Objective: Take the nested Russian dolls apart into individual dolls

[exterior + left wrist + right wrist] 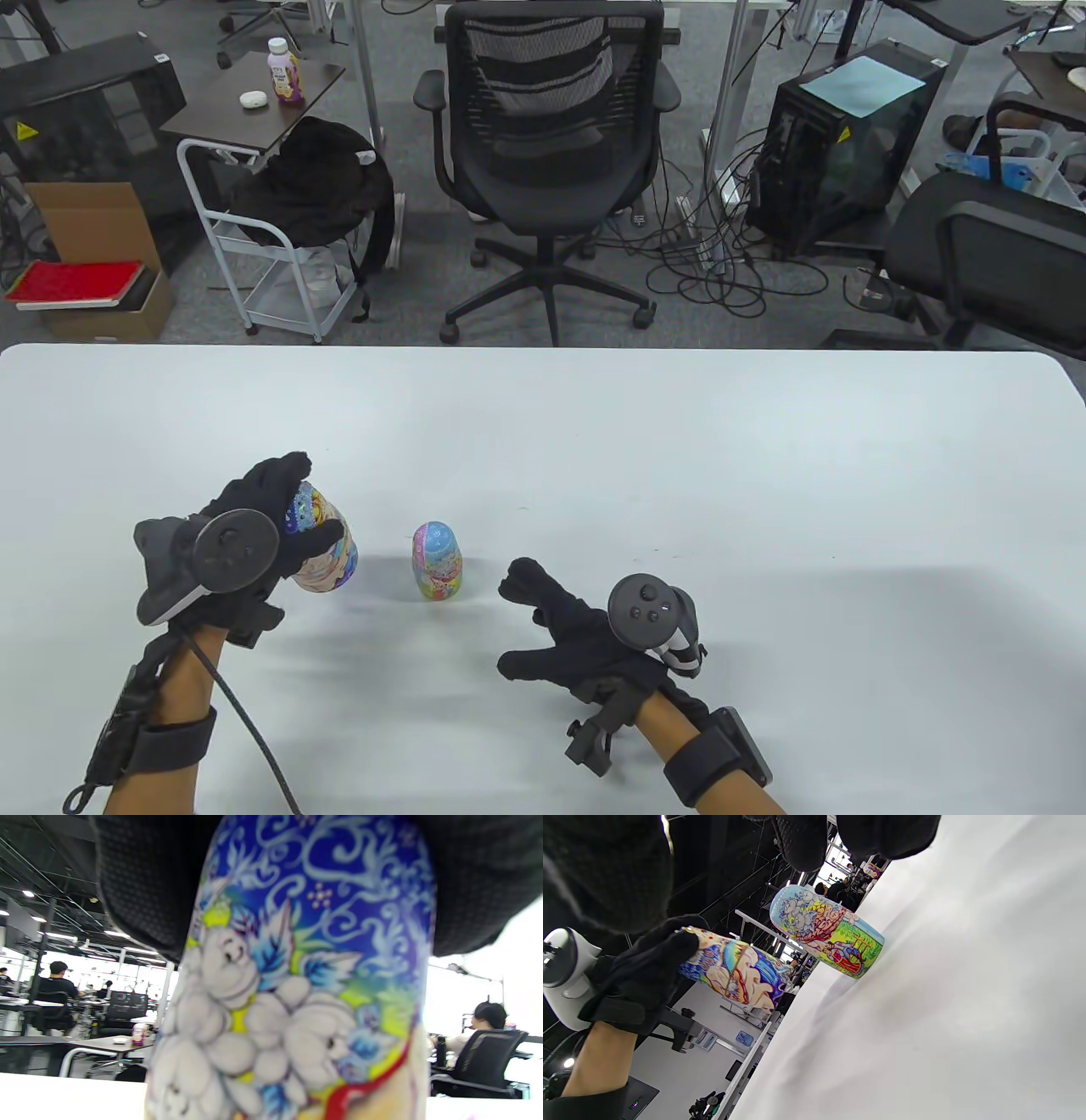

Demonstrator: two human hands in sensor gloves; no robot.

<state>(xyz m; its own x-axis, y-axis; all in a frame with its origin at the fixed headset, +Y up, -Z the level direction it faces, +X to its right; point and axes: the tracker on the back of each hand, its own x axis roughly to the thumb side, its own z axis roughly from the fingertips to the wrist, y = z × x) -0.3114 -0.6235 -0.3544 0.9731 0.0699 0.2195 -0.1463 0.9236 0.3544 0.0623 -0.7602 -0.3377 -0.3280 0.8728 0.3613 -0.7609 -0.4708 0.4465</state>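
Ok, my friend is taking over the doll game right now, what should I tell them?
Left hand: grips the big doll around its top; the right wrist view shows it lifted off the table.
Right hand: open, holding nothing, low over the table just right of the small doll.
The small doll stands upright on the table between the hands.
Done: one doll is out and standing alone.
Left: I cannot tell whether either doll still hides others inside; check each one, pull it apart, and stand every doll separately.
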